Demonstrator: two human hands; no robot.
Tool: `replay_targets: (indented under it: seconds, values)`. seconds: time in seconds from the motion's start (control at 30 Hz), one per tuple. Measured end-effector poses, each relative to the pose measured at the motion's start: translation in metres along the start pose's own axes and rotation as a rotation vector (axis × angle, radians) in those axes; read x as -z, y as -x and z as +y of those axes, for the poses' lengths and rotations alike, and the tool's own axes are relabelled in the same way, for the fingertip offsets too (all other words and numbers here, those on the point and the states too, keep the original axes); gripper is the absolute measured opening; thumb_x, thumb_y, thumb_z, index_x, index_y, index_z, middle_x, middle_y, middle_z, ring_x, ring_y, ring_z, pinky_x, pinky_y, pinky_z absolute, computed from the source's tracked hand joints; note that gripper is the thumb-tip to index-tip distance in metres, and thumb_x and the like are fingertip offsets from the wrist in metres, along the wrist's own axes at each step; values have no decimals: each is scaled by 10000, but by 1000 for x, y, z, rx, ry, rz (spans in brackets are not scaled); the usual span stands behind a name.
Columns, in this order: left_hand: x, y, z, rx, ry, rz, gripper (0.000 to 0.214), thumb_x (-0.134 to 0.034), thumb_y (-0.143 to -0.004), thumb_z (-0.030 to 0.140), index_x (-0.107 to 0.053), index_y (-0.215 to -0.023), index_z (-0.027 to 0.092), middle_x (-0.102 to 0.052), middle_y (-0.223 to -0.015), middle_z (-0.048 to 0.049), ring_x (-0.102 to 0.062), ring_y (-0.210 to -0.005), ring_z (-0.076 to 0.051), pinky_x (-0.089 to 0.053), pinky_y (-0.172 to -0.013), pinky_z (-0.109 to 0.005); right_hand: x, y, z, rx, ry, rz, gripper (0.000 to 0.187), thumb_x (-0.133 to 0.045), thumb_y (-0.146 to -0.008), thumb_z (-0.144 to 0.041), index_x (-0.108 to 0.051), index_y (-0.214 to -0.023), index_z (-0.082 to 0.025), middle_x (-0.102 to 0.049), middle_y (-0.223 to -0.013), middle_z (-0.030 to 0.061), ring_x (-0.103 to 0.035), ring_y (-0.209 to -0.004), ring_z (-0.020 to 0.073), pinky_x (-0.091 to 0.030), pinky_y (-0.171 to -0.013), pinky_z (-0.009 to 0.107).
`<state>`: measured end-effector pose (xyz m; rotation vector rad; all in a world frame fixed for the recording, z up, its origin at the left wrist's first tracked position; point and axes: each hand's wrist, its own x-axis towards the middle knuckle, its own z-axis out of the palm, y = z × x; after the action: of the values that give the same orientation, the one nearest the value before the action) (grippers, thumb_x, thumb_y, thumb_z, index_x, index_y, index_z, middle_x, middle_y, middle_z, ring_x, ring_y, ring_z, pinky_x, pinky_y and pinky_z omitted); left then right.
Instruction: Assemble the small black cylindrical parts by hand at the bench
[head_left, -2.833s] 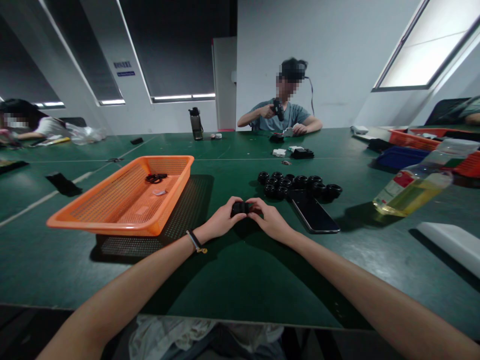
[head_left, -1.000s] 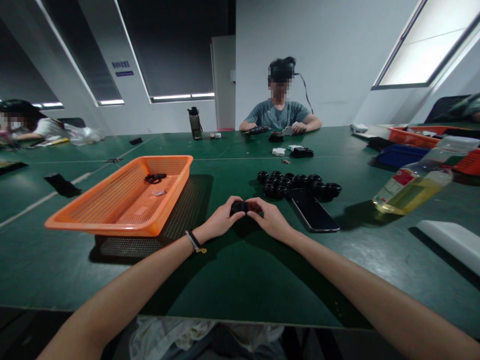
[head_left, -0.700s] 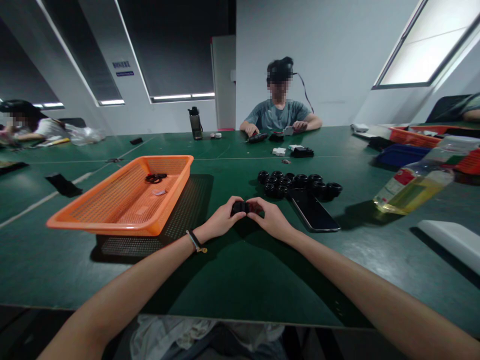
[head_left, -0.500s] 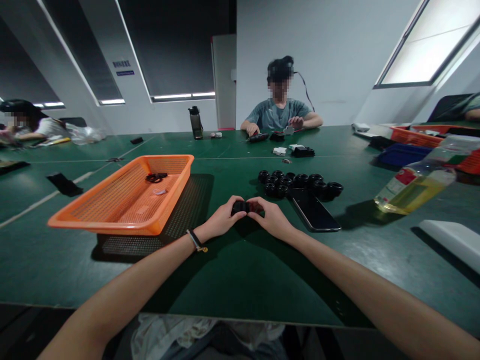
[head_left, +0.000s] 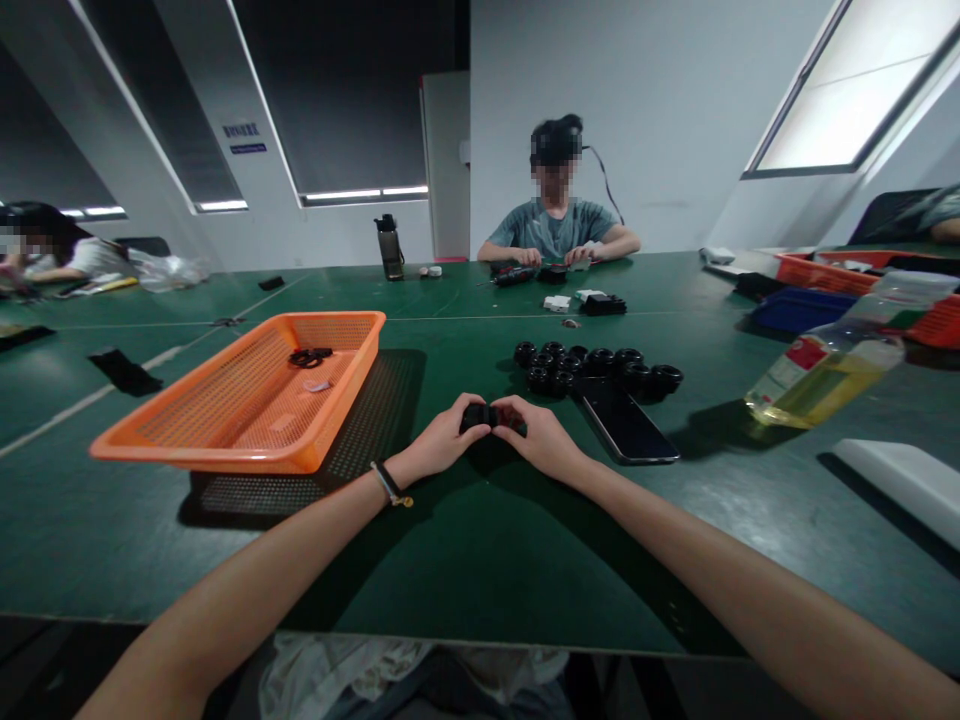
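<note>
Between my two hands, just above the green table [head_left: 480, 560], is a small black part [head_left: 477, 415]; its exact kind is too small to make out. My left hand [head_left: 442, 437] is closed around its left side, thumb toward me. At its right end, my right hand [head_left: 541, 437] pinches with thumb and fingertips, and a dark reddish bit shows beneath the fingers. Beyond and to the right lies a cluster of several glossy black round parts [head_left: 600, 362]. A black phone [head_left: 626, 422] lies flat against the near side of that cluster.
An orange mesh basket [head_left: 300, 462] with a black cable [head_left: 310, 357] stands at left. To the right are a tilted-looking bottle of yellow liquid [head_left: 832, 365], a white object [head_left: 904, 490] and a blue tray [head_left: 799, 315]. Across the table sits a co-worker [head_left: 559, 225] near a power screwdriver [head_left: 514, 274].
My hands keep nearly the same hold on the black part. The co-worker opposite has brought both hands closer together over the table. The whole view has shifted slightly.
</note>
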<state>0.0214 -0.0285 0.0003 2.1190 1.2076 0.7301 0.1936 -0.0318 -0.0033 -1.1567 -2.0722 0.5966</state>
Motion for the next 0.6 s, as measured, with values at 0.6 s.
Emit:
replay_targets:
  seconds: [0.6]
  values:
    - [-1,0,-3,2,-3,3,319,-479,-812,272,-405,-1108,178,-572,-957,-41,-563,-853,-183,-436,-748,-286,-2,-1,3,7,-5,-7,206,-556,-750,-129,-537,-950,-173,-629,-846,33,-593,-777,162,-473,-717,322]
